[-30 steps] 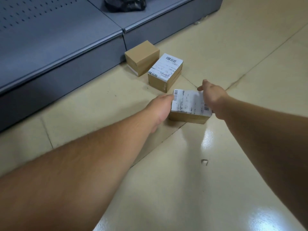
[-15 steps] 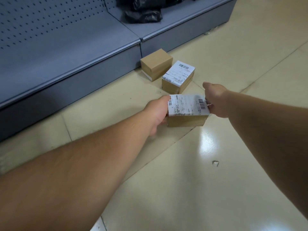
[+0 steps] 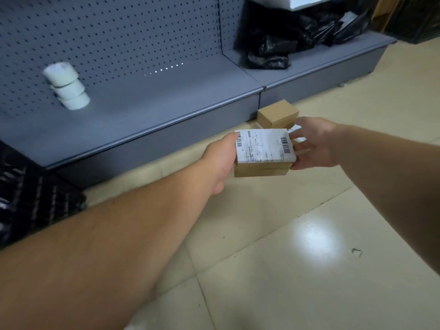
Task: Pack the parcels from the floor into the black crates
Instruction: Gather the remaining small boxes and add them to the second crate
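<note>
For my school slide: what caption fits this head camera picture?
Both hands, left hand and right hand, hold a labelled cardboard parcel above the floor.

Stockroom: pegboard shelving [image 3: 119, 39], labelled parcels [image 3: 264, 148], tiled floor [image 3: 297, 270]
</note>
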The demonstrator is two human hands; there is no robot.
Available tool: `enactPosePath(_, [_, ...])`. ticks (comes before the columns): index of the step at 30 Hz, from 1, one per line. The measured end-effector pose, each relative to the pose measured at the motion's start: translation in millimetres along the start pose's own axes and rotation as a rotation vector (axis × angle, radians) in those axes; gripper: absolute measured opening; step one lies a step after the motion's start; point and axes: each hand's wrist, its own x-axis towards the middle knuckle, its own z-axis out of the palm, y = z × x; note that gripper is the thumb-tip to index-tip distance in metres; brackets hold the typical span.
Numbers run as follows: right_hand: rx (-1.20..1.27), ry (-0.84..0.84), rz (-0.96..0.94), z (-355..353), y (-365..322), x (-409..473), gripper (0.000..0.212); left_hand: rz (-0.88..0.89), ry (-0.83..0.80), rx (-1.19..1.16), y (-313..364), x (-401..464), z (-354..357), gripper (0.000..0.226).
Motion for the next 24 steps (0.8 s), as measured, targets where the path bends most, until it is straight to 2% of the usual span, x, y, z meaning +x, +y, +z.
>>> enactPosePath(5, [-0.014,-0.079,-0.095,71,-24,-25,0.044,0.080,0.090,-0.094,9,-36,-79,0.028])
enactPosePath(11, [-0.014,-0.188,-0.212,162,-49,-61,0.046,0.184,0.196,-0.103,25,-76,-171,0.037])
enactPosePath(16, [-0.065,-0.302,-0.271,217,-64,-97,0.051,0.197,0.267,-0.176,31,-118,-233,0.025])
enactPosePath(24, [-0.072,-0.410,-0.365,300,-69,-152,0.051,0.272,0.337,-0.218,38,-185,-317,0.022])
